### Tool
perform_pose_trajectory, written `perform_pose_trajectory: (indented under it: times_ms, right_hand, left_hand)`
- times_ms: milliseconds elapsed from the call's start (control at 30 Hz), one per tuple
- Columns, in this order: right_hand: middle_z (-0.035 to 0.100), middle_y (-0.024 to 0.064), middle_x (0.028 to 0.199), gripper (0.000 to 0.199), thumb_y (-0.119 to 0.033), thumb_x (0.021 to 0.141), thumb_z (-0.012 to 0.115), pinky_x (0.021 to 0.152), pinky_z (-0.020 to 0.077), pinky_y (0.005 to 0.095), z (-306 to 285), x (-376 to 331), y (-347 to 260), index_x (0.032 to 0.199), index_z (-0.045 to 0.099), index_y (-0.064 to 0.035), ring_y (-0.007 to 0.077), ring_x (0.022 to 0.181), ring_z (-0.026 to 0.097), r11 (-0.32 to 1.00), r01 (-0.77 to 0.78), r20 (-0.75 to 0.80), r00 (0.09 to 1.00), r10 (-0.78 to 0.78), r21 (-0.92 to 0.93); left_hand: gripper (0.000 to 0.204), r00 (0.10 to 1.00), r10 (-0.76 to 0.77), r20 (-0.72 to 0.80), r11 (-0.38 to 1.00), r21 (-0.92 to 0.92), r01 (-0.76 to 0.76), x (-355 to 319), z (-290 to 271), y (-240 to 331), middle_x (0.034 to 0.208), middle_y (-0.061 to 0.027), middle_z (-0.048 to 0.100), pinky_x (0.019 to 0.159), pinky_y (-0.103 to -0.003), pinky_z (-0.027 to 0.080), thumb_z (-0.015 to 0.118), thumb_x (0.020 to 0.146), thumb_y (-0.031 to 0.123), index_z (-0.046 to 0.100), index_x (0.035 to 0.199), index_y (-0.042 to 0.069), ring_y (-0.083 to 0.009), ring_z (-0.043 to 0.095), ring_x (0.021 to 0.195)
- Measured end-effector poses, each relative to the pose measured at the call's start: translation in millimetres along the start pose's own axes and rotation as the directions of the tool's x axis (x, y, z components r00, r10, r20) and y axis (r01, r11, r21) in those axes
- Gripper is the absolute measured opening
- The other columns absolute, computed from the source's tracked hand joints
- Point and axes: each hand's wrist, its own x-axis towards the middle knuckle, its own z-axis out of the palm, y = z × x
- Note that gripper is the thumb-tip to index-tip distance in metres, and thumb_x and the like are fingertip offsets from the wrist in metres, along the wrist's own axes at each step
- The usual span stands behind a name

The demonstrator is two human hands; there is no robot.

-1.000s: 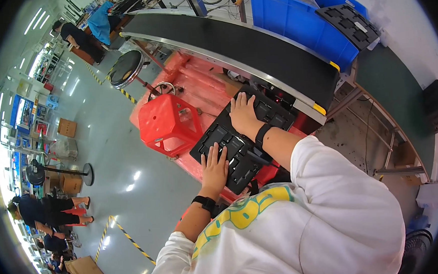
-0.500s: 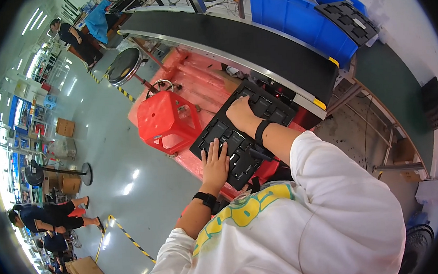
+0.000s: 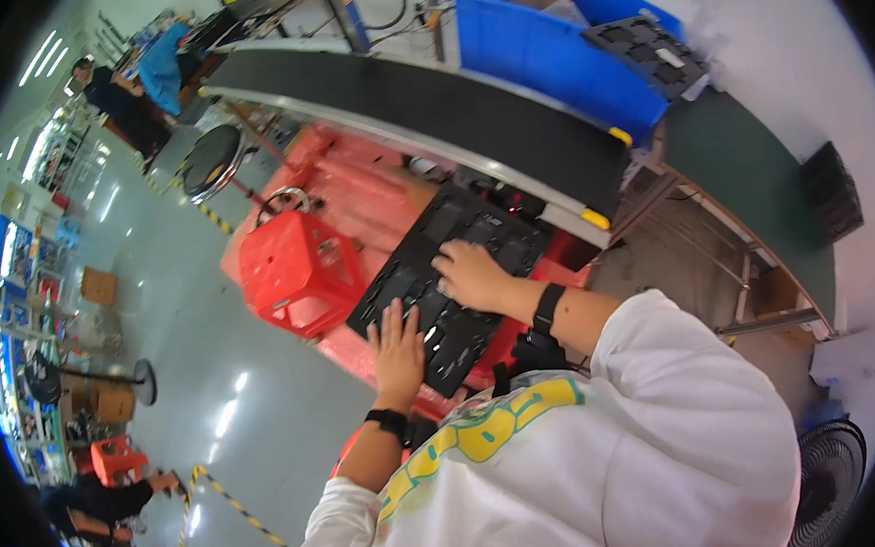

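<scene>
A black plastic tray [image 3: 454,217] with moulded compartments lies in front of me over the red plastic-wrapped surface. Flat dark pieces seem to sit in its compartments, too small and blurred to name. My left hand [image 3: 400,358] rests with stretched fingers on the tray's near left part. Over the middle of the tray is my right hand [image 3: 474,277], its fingers apart and slightly bent, with nothing visible in them. Whether its fingertips touch the pieces is hard to see.
Beyond the tray runs a black conveyor belt [image 3: 417,99] with yellow end caps. A red plastic stool [image 3: 287,268] stands just left of the tray. Behind the belt is a blue bin [image 3: 544,51] with another black tray [image 3: 652,52] on its edge. A green tabletop [image 3: 753,184] is at right.
My right hand has drawn back from the tray's far part toward its middle, and its fingers have spread. The left hand stays on the near left part. The whole view has shifted slightly.
</scene>
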Motion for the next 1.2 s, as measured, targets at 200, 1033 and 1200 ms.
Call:
perform_pose_trajectory:
  times_ms: [200,1033,1200]
  right_hand:
    - [0.059,0.0142,0.094,0.023,-0.014,0.076,0.062,0.084,0.0449,0.0431,-131,-16,62,0.096,0.062,-0.0026,0.0340,0.093,0.056,0.989,0.127,-0.439,0.895,-0.081,0.076]
    - [0.064,0.0258,0.082,0.032,-0.027,0.072,0.065,0.073,0.0510,0.0444,-339,-28,413,0.075,0.065,0.0053,0.0391,0.080,0.064,0.783,-0.419,-0.193,0.908,0.373,-0.459]
    - [0.062,0.0184,0.079,0.015,-0.012,0.085,0.049,0.067,0.0504,0.0454,-319,-38,417,0.084,0.058,0.0001,0.0358,0.075,0.063,0.686,-0.422,-0.385,0.896,0.219,-0.592]
  left_hand:
    - [0.053,0.990,-0.080,-0.120,0.996,-0.051,0.075,-9,-4,2,0.148,-0.0193,0.026,0.111,-0.050,0.017,0.052,0.087,0.015,0.039,0.137,0.006,-0.0383,0.023,0.137]
    - [0.073,0.205,-0.959,-0.196,0.282,-0.608,0.742,-31,45,95,0.132,-0.0312,0.039,0.103,-0.044,0.033,0.057,0.088,0.033,0.022,0.141,-0.003,-0.0442,0.038,0.123]
    - [0.067,0.254,-0.935,-0.249,0.347,-0.483,0.804,-33,49,108,0.119,-0.0302,0.050,0.092,-0.045,0.042,0.053,0.090,0.034,0.028,0.138,-0.005,-0.0434,0.051,0.109]
